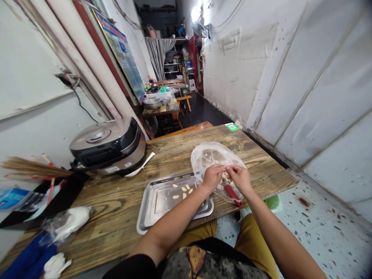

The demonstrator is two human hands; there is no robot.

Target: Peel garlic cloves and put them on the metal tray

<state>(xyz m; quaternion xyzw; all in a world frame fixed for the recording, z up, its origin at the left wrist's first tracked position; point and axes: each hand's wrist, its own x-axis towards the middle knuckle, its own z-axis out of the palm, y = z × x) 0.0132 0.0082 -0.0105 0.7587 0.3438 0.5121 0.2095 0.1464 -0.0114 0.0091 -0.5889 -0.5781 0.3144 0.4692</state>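
My left hand (214,176) and my right hand (238,177) meet over an open clear plastic bag (200,155), fingertips pinched together. Whatever sits between the fingers is too small to make out. Inside the bag lie pale garlic cloves and bits of skin (225,179). A red-handled tool (232,193), its other end hidden, rests at the bag's near side below my right hand. Left of the bag, partly under my left forearm, is a metal tray (148,205) holding several peeled garlic cloves (184,189).
A rice cooker (109,145) stands at the table's back left, a white spoon (142,164) beside it. Skewers (35,168), a plastic-wrapped white bundle (71,224) and blue cloth (31,257) lie left. A QR card (231,126) marks the far edge of the wooden table (171,151).
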